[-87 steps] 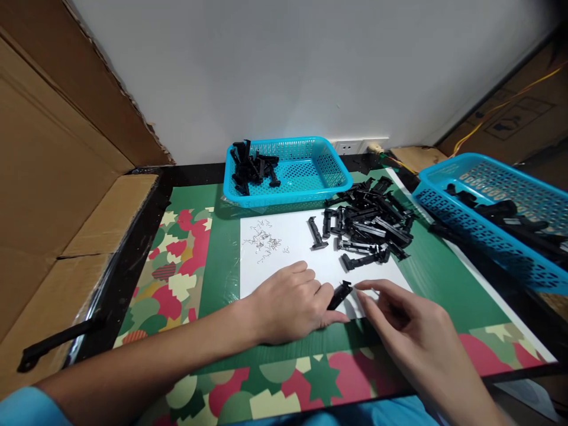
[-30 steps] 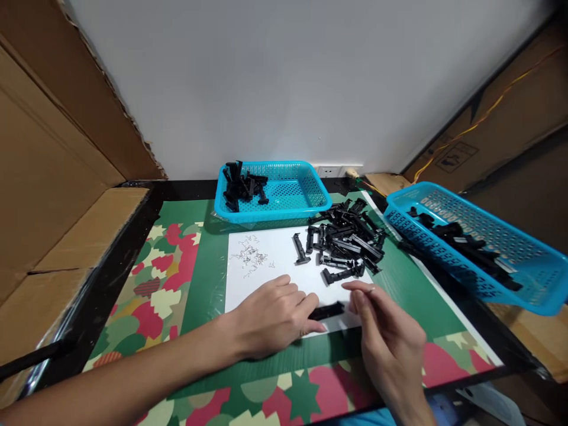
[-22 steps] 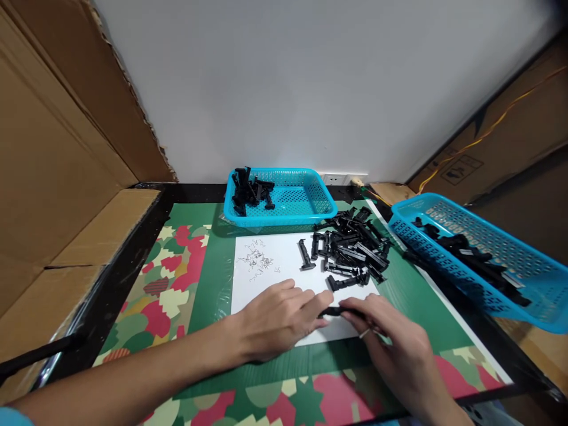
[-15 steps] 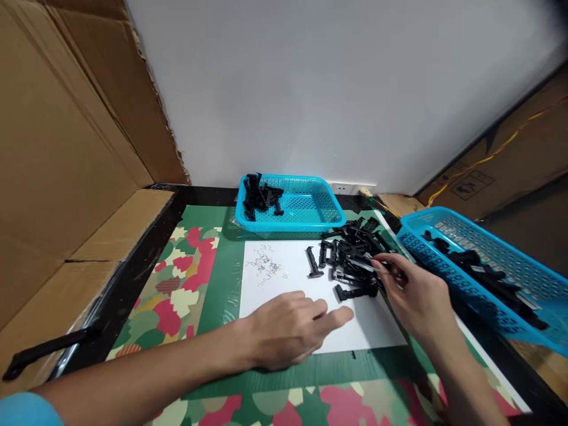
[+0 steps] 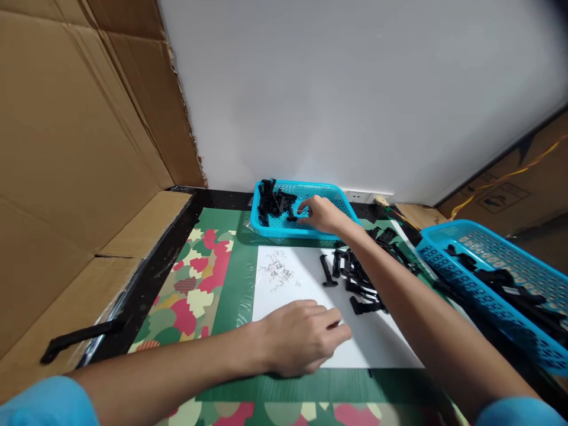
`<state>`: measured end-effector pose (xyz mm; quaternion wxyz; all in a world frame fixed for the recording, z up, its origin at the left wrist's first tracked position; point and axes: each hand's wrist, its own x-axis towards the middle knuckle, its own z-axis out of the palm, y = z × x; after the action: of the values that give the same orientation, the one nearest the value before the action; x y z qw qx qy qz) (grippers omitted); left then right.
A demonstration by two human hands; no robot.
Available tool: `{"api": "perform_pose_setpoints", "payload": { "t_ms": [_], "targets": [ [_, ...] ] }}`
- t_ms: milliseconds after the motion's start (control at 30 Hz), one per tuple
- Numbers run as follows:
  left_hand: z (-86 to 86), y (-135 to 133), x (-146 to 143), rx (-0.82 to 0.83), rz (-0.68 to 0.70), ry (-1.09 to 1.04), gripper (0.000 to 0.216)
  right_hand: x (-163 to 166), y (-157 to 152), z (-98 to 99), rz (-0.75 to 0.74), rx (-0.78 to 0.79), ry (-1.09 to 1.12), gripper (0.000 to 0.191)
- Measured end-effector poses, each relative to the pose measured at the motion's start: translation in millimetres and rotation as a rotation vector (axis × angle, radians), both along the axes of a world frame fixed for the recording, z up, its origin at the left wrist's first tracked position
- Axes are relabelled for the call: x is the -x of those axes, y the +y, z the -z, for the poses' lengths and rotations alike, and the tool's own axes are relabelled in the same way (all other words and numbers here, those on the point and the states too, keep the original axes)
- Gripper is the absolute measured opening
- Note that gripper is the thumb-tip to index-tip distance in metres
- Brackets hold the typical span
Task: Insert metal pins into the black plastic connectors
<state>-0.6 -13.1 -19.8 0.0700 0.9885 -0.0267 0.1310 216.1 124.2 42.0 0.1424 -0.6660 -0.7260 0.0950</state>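
Two baskets (image 5: 297, 234) stood by black parts (image 5: 357, 275), forearm (image 5: 408, 296) blocking some; left hand (image 5: 306, 338) and right hand (image 5: 323, 214) curled loosely, holds unclear.

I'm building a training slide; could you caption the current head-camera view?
Right hand at the far blue basket of black parts; left hand over white paper.

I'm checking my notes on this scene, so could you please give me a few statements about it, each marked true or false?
1. The right hand is at the far basket. True.
2. The left hand is against the wall. False: it is down at the paper.
3. Thin bits lie on the paper. True.
4. The right basket is red. False: it is blue.
5. Some black parts lie right of the thin bits. True.
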Motion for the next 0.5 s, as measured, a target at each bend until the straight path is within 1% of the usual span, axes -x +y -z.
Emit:
{"api": "perform_pose_setpoints", "payload": {
  "t_ms": [67,133,167,233,300,367,433,500],
  "targets": [
    [0.3,1.0,-0.4,-0.007,0.005,-0.001,0.012,4.6,15.6,5.9,-0.040,0.032,-0.006,0.021],
    [-0.5,1.8,-0.8,-0.005,0.004,-0.010,0.013,7.0,19.0,4.2,-0.069,0.046,-0.011,0.011],
    [-1.2,2.1,-0.8,0.002,-0.004,-0.018,0.012,6.6,17.0,0.1,-0.077,0.046,-0.014,0.008],
    [-3.1,2.7,-0.3,0.032,-0.048,-0.045,0.011,2.6,6.2,-14.3,-0.078,0.037,-0.019,0.008],
    [-5.5,3.2,1.1,0.106,-0.136,-0.094,0.011,-4.4,-14.1,-33.9,-0.076,0.026,-0.022,0.010],
    [-8.6,3.4,3.1,0.228,-0.242,-0.156,0.015,-11.7,-45.3,-53.4,-0.087,0.025,-0.025,0.013],
    [-12.4,3.2,5.1,0.370,-0.324,-0.207,0.019,-17.6,-86.3,-67.4,-0.111,-0.008,-0.040,0.018],
    [-16.6,2.7,6.8,0.494,-0.368,-0.258,0.022,-21.4,-131.8,-72.3,-0.119,0.054,-0.021,0.018]
  ]
}}
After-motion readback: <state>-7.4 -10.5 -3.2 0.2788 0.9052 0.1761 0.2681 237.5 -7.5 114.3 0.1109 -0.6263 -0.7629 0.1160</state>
